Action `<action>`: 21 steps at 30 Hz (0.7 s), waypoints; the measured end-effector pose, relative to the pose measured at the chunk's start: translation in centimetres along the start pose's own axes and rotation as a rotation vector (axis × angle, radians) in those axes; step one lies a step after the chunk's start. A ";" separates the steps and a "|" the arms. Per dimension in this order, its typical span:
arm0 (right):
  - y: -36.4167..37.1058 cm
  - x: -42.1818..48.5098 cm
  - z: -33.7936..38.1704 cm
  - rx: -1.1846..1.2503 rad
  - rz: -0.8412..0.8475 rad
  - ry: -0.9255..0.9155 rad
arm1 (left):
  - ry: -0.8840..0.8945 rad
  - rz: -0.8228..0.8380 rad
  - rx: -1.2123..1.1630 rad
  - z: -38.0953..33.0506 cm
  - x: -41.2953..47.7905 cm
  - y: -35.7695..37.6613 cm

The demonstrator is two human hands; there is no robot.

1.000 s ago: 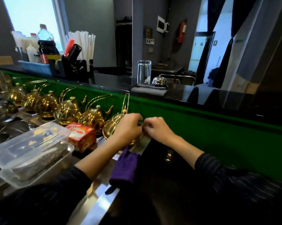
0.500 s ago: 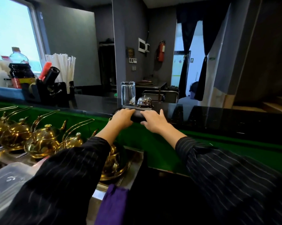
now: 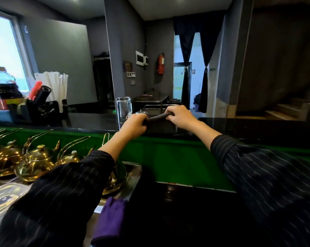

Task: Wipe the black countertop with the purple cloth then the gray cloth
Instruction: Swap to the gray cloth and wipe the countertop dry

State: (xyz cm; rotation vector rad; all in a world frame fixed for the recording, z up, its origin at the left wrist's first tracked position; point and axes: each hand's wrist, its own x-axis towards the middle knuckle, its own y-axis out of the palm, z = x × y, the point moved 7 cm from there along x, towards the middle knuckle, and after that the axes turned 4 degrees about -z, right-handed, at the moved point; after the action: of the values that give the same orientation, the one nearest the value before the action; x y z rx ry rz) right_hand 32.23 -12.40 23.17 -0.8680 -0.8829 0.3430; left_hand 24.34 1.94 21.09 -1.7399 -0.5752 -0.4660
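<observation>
On the far black tabletop (image 3: pixel 90 120), above a green panel (image 3: pixel 177 163), both hands grip a dark gray cloth (image 3: pixel 159 122). The left hand (image 3: pixel 134 125) is closed around the cloth's left end, fingers curled over it. The right hand (image 3: pixel 181 115) is clenched on the right end, slightly higher, so the top edge of the cloth runs as a tight roll between the two fists while the rest hangs down to the tabletop. A clear glass (image 3: pixel 123 109) stands upside down just left of the left hand. The purple cloth (image 3: pixel 111 221) lies near, at the bottom, draped over a metal edge and well apart from both hands. Brass teapots (image 3: pixel 38 157) line the lower left, and a holder of straws (image 3: pixel 52 86) stands far left.
</observation>
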 end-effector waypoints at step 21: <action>-20.4 -20.9 -14.9 0.390 -0.183 0.308 | -0.223 0.412 -1.312 -31.2 -2.3 12.0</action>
State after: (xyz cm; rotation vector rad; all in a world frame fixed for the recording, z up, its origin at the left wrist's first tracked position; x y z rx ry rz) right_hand 29.69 -45.05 23.02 -0.4584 -0.5761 0.2046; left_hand 29.45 -31.05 17.83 -3.0995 0.0406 -0.3571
